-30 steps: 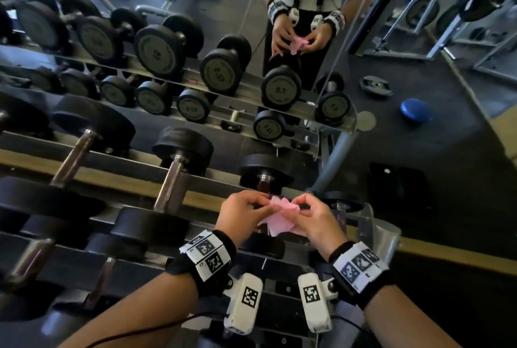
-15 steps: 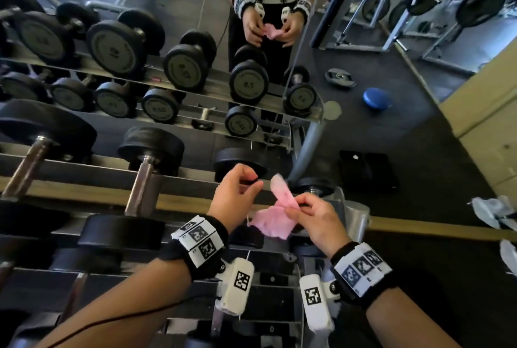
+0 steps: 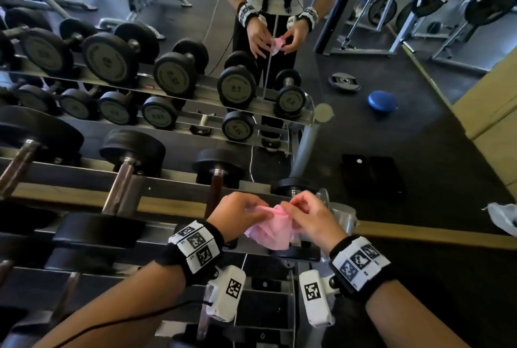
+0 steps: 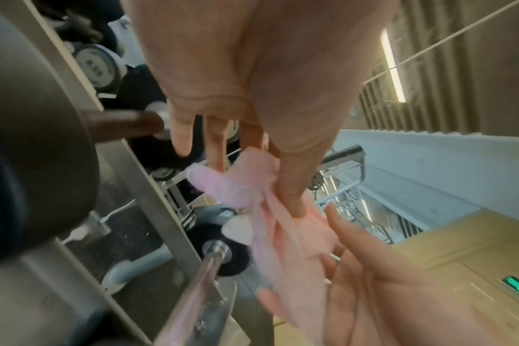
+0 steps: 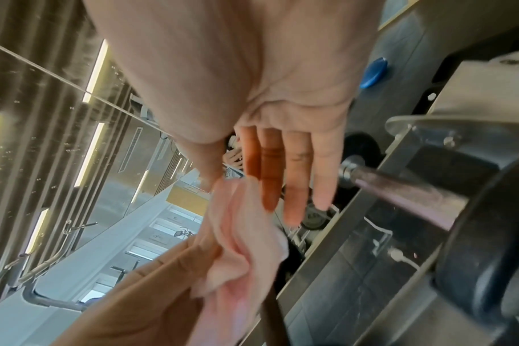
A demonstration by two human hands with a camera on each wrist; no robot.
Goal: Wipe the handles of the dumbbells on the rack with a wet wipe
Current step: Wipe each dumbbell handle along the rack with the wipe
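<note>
I hold a crumpled pink wet wipe [image 3: 270, 233] between both hands above the right end of the dumbbell rack [image 3: 167, 177]. My left hand [image 3: 251, 214] pinches its left part, thumb on top [image 4: 294, 206]. My right hand [image 3: 291, 207] pinches its right part between thumb and forefinger, the other fingers [image 5: 294, 187] nearly straight. The wipe [image 4: 252, 187] [image 5: 243, 245] hangs loose below the fingers, clear of the metal. Under the hands lie a brown-handled dumbbell [image 3: 215, 188] and a small chrome-handled one [image 3: 293, 188]. A larger dumbbell [image 3: 123, 185] lies to the left.
A mirror behind the rack reflects the person and more dumbbells [image 3: 173, 76]. On the dark floor to the right lie a blue disc [image 3: 382, 101], a weight plate [image 3: 344, 81], black pads [image 3: 372, 177] and a white cloth [image 3: 503, 216]. A lower rack tier sits below my wrists.
Half a second ago my left fingers were off the wipe, which hung from my right hand. Now both hands pinch it close together and it is more unfolded.
</note>
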